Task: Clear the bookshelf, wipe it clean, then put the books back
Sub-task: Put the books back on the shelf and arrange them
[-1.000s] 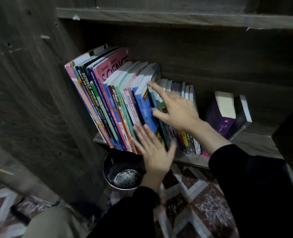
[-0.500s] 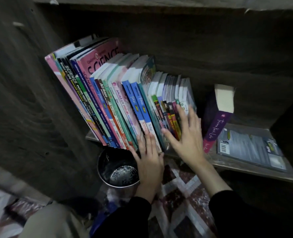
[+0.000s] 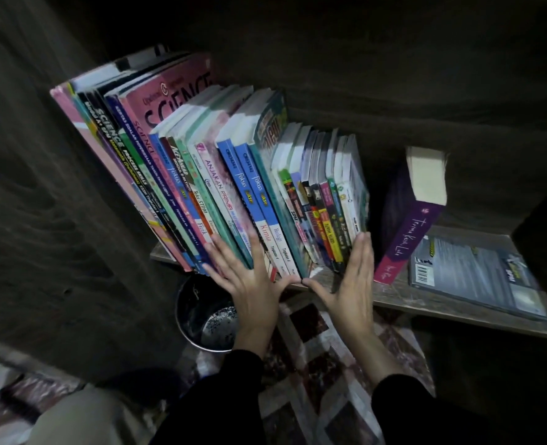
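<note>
From the head camera, a row of books (image 3: 233, 187) stands on the wooden shelf board (image 3: 426, 305) of the bookshelf. The whole row leans left against the dark side panel (image 3: 57, 187). A tall pink SCIENCE book (image 3: 175, 97) stands near the left end, two blue Fokus books (image 3: 249, 187) are in the middle, and smaller paperbacks (image 3: 326, 200) are at the right end. The left hand (image 3: 249, 287) lies flat with its fingers straight and spread. It presses on the lower spines around the blue books and grips nothing. The right hand (image 3: 354, 284) is also flat, fingers straight and together. It rests against the outer face of the last paperback, its thumb stretched left along the shelf's front edge until it almost meets the left thumb. It holds nothing either. Just right of that hand, a thick purple book (image 3: 406, 220) stands apart from the row, tilted left. Beside it a flat booklet (image 3: 474, 274) lies face down on the board. Below the shelf, under the left hand, a round metal pail (image 3: 201, 316) sits on the patterned floor (image 3: 313, 364). Both arms wear black sleeves (image 3: 426, 412).
</note>
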`<action>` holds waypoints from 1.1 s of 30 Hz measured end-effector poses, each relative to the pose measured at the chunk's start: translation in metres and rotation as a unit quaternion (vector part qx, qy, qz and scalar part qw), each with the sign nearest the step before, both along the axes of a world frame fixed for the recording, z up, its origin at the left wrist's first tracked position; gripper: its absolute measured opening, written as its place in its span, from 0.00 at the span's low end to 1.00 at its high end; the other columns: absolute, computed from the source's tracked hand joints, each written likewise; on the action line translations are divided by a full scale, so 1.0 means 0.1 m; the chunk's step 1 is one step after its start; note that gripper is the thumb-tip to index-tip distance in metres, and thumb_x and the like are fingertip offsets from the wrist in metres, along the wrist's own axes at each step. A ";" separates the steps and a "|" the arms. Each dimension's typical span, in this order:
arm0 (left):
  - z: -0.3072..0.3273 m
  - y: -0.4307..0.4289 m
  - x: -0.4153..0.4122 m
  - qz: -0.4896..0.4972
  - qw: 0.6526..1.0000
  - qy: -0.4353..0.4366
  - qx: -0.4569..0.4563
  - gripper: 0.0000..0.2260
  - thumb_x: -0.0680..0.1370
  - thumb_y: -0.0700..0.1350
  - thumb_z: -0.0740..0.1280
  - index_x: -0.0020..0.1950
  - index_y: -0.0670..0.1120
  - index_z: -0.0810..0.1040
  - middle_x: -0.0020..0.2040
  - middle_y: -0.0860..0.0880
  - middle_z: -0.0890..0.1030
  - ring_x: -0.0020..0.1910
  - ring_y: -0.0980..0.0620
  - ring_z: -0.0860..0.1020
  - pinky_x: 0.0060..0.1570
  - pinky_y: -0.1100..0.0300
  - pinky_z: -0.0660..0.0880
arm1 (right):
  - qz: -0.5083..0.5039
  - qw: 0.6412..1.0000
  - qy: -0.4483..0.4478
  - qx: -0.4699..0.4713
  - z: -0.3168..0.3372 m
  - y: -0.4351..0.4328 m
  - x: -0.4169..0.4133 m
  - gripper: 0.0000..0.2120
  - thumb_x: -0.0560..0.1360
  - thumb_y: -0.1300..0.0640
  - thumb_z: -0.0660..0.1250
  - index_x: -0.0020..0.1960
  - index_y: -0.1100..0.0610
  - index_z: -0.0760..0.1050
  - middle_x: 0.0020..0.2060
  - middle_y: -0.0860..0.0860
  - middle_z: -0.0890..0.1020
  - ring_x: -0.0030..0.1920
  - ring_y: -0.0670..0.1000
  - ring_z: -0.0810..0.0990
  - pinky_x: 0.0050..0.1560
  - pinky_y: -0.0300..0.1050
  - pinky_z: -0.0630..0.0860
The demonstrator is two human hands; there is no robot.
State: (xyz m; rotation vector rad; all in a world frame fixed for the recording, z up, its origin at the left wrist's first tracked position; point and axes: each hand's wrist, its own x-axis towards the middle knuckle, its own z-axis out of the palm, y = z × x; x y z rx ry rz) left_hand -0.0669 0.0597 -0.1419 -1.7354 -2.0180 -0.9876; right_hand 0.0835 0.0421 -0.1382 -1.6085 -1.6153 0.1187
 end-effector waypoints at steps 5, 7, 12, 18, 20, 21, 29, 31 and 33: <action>0.02 0.04 -0.03 -0.010 1.000 0.015 -0.009 0.66 0.53 0.72 0.71 0.78 0.51 0.37 0.73 0.35 0.30 0.74 0.35 0.34 0.68 0.33 0.43 | -0.011 1.000 -0.014 0.001 -0.02 0.06 -0.04 0.55 0.65 0.34 0.65 0.77 0.54 0.37 0.77 0.59 0.48 0.77 0.56 0.47 0.75 0.58 0.53; 0.04 0.02 -0.02 -0.007 0.999 0.020 -0.030 0.66 0.53 0.72 0.71 0.78 0.51 0.38 0.73 0.33 0.30 0.75 0.32 0.39 0.68 0.33 0.46 | -0.014 1.000 -0.018 -0.003 -0.02 0.04 -0.05 0.54 0.66 0.33 0.64 0.77 0.54 0.36 0.77 0.61 0.48 0.76 0.58 0.48 0.74 0.61 0.54; 0.29 -0.12 -0.10 -0.040 0.999 -0.021 0.011 0.52 0.66 0.63 0.75 0.79 0.53 0.46 0.76 0.34 0.44 0.75 0.33 0.47 0.69 0.32 0.51 | -0.017 1.000 0.000 -0.007 0.30 0.03 -0.22 0.56 0.64 0.24 0.59 0.76 0.49 0.33 0.77 0.62 0.47 0.76 0.61 0.48 0.73 0.66 0.52; 1.31 -0.12 -0.39 -0.140 0.975 -0.084 0.150 0.34 0.72 0.42 0.65 0.76 0.43 0.57 0.77 0.37 0.54 0.76 0.39 0.47 0.74 0.44 0.47 | 0.126 0.963 -0.062 0.231 1.71 0.39 -0.73 0.32 0.76 0.44 0.62 0.76 0.53 0.58 0.76 0.58 0.58 0.76 0.59 0.53 0.74 0.59 0.52; 1.55 -0.10 -0.48 -0.143 0.977 -0.082 0.138 0.36 0.69 0.37 0.66 0.76 0.42 0.57 0.77 0.37 0.55 0.76 0.39 0.47 0.74 0.45 0.45 | 0.207 0.943 -0.191 0.175 2.02 0.54 -0.76 0.29 0.76 0.44 0.60 0.75 0.50 0.62 0.76 0.53 0.60 0.77 0.57 0.53 0.74 0.58 0.50; 1.62 -0.10 -0.51 -0.145 0.978 -0.084 0.127 0.37 0.69 0.36 0.66 0.76 0.42 0.56 0.77 0.37 0.55 0.76 0.39 0.46 0.74 0.44 0.46 | 0.241 0.931 -0.245 0.121 2.08 0.59 -0.75 0.29 0.76 0.44 0.61 0.75 0.50 0.62 0.76 0.51 0.61 0.77 0.55 0.53 0.75 0.58 0.49; 1.88 -0.19 -0.59 -0.193 0.977 -0.072 0.060 0.28 0.75 0.37 0.63 0.75 0.45 0.63 0.76 0.46 0.61 0.77 0.47 0.45 0.73 0.58 0.38 | 0.286 0.928 -0.235 0.043 2.13 0.55 -0.64 0.24 0.77 0.53 0.65 0.72 0.51 0.64 0.73 0.50 0.66 0.75 0.51 0.58 0.72 0.50 0.59; 1.94 -0.15 -0.58 -0.179 0.983 -0.030 0.039 0.24 0.78 0.41 0.62 0.74 0.44 0.65 0.76 0.47 0.63 0.77 0.46 0.46 0.74 0.52 0.39 | 0.287 0.932 -0.216 0.044 2.14 0.52 -0.61 0.23 0.77 0.53 0.64 0.71 0.51 0.64 0.72 0.48 0.67 0.75 0.50 0.58 0.69 0.51 0.64; 1.98 -0.08 -0.57 -0.153 0.988 0.030 0.009 0.25 0.79 0.46 0.60 0.76 0.43 0.62 0.77 0.46 0.60 0.78 0.44 0.44 0.73 0.47 0.35 | 0.285 0.934 -0.210 0.042 2.14 0.50 -0.59 0.23 0.77 0.53 0.64 0.70 0.50 0.64 0.71 0.47 0.67 0.75 0.48 0.58 0.67 0.52 0.67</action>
